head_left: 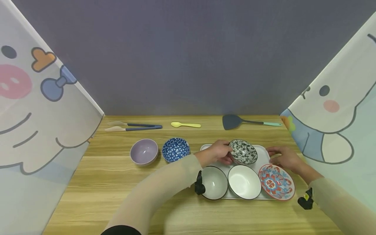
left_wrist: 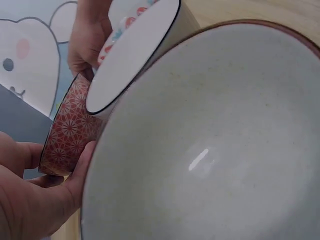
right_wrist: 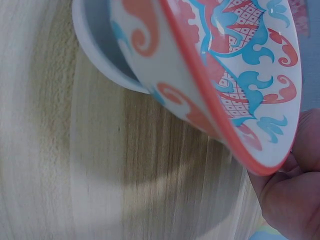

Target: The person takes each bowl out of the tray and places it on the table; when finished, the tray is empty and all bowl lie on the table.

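My left hand point(head_left: 218, 152) grips a bowl with a black-and-white leaf pattern inside point(head_left: 243, 152). Its outside, red with pale flowers point(left_wrist: 70, 127), shows in the left wrist view, tilted between thumb and fingers. This bowl is over the back of a white tray point(head_left: 262, 153). My right hand point(head_left: 283, 158) is at the tray's right edge, beside a red-and-blue patterned bowl point(head_left: 276, 182); its fingertips are partly hidden, so I cannot tell whether they hold anything. At the tray's front are a grey-white bowl point(head_left: 213, 183) and a white dark-rimmed bowl point(head_left: 244, 182).
Left of the tray stand a purple bowl point(head_left: 144, 152) and a blue-and-white bowl point(head_left: 176, 149). Along the back lie tongs point(head_left: 138, 127), a yellow spoon point(head_left: 185, 125) and a spatula point(head_left: 249, 122). A grey wall point(head_left: 188, 65) rises behind the wooden table point(head_left: 102, 182).
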The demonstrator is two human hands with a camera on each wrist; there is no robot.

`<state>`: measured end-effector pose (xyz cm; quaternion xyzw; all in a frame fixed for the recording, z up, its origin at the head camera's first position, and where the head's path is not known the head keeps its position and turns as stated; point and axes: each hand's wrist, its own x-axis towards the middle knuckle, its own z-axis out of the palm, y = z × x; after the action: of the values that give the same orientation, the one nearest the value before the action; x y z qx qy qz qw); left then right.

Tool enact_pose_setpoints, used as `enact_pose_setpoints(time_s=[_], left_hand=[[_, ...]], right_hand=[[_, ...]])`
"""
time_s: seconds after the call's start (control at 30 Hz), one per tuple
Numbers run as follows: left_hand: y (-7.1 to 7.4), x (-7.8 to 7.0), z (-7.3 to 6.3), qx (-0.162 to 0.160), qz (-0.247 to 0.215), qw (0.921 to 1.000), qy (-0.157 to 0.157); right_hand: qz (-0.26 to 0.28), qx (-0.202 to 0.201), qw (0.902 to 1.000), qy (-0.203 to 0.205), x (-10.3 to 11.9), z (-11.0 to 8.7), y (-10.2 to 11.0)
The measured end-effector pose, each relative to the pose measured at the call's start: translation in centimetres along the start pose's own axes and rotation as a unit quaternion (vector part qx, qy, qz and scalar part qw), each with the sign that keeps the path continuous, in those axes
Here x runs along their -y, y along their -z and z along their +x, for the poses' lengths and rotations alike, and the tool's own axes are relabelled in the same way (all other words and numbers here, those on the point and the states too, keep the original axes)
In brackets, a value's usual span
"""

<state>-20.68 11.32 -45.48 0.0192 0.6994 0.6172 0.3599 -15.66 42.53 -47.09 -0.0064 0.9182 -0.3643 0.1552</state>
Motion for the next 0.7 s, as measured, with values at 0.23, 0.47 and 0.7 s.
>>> enact_pose_setpoints(time_s=[0.23, 0.47, 0.7], left_hand=[[1.4, -1.1, -1.6, 0.032, -0.027, 0.9989, -0.021], [3.0, -2.6, -3.8, 0.055, -0.041, 0.9971, -0.032], [5.3, -3.5, -6.1, 0.043, -0.045, 0.997, -0.046]], right_hand=[[-0.004, 0.001, 1.0, 0.0, -0.3, 0.2, 0.1], [0.01, 0.004, 0.9999, -0.009, -0.6, 0.3, 0.0], [0.004, 0.003, 1.0, -0.003, -0.8, 0.4, 0.0]])
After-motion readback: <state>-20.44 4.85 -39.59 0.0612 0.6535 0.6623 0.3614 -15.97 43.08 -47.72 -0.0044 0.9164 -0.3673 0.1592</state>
